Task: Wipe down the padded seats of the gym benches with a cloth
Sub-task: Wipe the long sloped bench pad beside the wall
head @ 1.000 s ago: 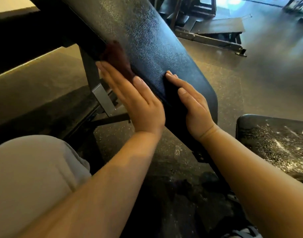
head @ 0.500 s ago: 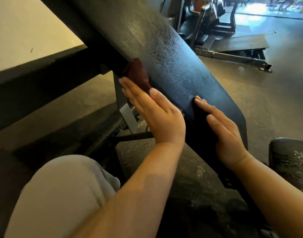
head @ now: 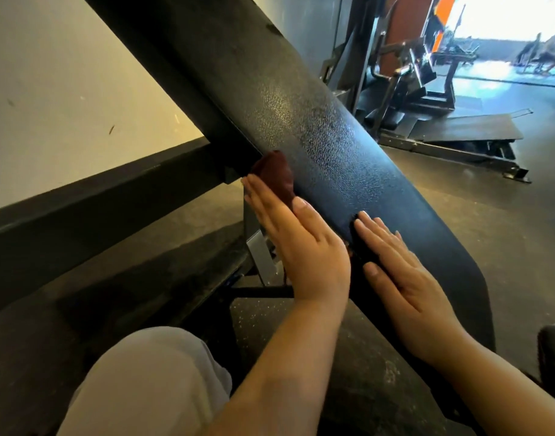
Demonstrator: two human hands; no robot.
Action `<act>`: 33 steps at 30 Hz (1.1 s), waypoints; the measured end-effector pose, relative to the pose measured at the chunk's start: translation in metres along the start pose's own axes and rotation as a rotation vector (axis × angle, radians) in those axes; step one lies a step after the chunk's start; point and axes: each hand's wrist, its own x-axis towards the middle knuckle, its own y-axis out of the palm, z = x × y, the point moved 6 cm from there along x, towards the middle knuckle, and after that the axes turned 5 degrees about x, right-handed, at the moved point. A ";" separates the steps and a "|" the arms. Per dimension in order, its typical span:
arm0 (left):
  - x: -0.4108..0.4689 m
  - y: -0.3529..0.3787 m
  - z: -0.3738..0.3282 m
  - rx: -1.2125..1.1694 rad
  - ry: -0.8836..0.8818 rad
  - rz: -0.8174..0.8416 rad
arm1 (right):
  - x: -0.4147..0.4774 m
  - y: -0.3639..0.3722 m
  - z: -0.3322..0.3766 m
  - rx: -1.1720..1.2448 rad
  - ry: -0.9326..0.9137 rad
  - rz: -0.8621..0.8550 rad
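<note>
Gym floor, inclined bench pad (head: 317, 136) runs up-left: left hand (head: 296, 243) flat, pressing maroon cloth (head: 274, 176) on its left edge, unwiped length above; right hand (head: 402, 278) flat on pad, holding nothing.

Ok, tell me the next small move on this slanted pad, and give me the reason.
Probably slide the left hand further up the pad's left edge, pushing the dark red cloth ahead of it. The cloth sits pressed under straight fingers low on the tilted black pad, and a long stretch lies above. The right hand lies flat beside it.
</note>
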 end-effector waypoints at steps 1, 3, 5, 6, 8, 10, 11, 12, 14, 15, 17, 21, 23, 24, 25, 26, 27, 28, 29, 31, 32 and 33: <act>-0.008 0.001 0.000 -0.013 0.007 -0.014 | 0.001 0.000 0.000 0.017 0.007 -0.011; -0.043 0.003 0.003 -0.051 0.003 0.017 | 0.001 -0.001 0.001 0.062 0.016 -0.029; -0.083 0.006 0.010 -0.079 -0.021 0.126 | -0.002 -0.001 0.002 0.095 0.021 -0.040; -0.094 0.006 0.011 -0.084 -0.047 0.166 | -0.003 -0.001 0.002 0.103 0.023 -0.040; -0.084 0.007 0.009 -0.098 -0.079 0.154 | -0.003 -0.002 0.002 0.111 0.022 -0.036; -0.041 0.003 0.002 -0.113 -0.111 0.039 | -0.001 -0.004 0.003 0.102 0.013 -0.037; -0.015 -0.001 0.003 -0.110 -0.120 -0.012 | 0.000 -0.004 0.003 0.096 0.013 -0.040; 0.008 -0.003 0.002 -0.119 -0.132 -0.038 | 0.001 -0.004 0.004 0.089 0.014 -0.041; 0.027 -0.004 0.006 -0.151 -0.165 -0.037 | 0.000 -0.002 0.002 0.080 0.030 -0.039; 0.022 -0.005 0.005 -0.159 -0.145 -0.031 | -0.001 -0.002 0.002 0.079 0.033 -0.044; -0.012 -0.006 0.002 -0.097 -0.060 -0.015 | -0.002 -0.002 0.002 0.077 0.034 -0.049; -0.075 -0.005 0.004 -0.043 -0.012 0.173 | -0.001 -0.005 0.007 0.069 0.074 -0.029; -0.057 -0.005 0.003 0.013 0.020 0.127 | 0.006 -0.008 0.012 0.041 0.070 -0.034; -0.040 -0.006 -0.001 0.028 0.045 0.069 | 0.012 -0.010 0.016 0.018 0.060 -0.039; -0.018 -0.009 -0.007 0.041 0.057 0.009 | 0.020 -0.011 0.020 0.007 0.050 -0.040; 0.004 -0.010 -0.012 0.041 0.046 -0.027 | 0.031 -0.010 0.025 0.016 0.039 -0.033; 0.023 -0.012 -0.016 0.031 0.020 -0.034 | 0.042 -0.007 0.030 0.040 0.024 -0.027; 0.037 -0.012 -0.019 0.019 0.001 -0.027 | 0.054 -0.003 0.035 0.074 0.010 -0.026; 0.044 -0.013 -0.022 0.003 0.003 -0.019 | 0.066 0.001 0.039 0.112 0.004 -0.031; 0.037 -0.014 -0.021 -0.026 0.029 -0.004 | 0.081 0.011 0.045 0.177 0.007 -0.046; 0.025 -0.014 -0.019 -0.038 0.044 -0.009 | 0.083 0.014 0.046 0.184 -0.002 -0.055; 0.010 -0.013 -0.015 -0.052 0.044 -0.008 | 0.082 0.016 0.046 0.178 -0.021 -0.064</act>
